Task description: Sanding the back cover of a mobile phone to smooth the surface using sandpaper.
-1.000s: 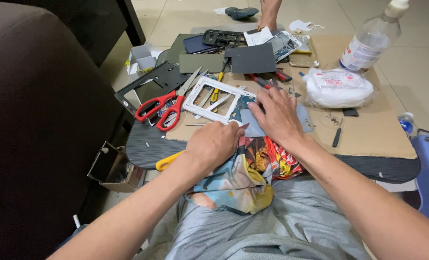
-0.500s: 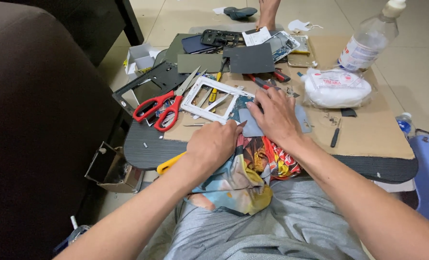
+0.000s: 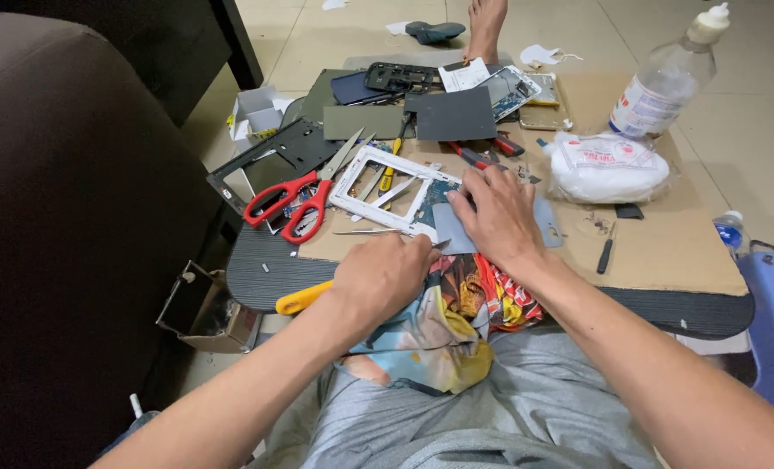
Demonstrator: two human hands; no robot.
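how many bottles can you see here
2: a clear bottle with a white cap stands at the cardboard's far right corner; a small blue-capped one sits off its right edge. Clutter may hide more.

I seem to be in a home: pale tiled floor (image 3: 734, 130), a dark brown sofa (image 3: 66, 217), and a cluttered cardboard-topped low board (image 3: 665, 252) serving as a repair bench.

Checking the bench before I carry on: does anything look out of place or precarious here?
Yes. The yellow-handled tool sticks out over the board's front edge, beside the left hand. A colourful cloth hangs off the same edge under the right hand.
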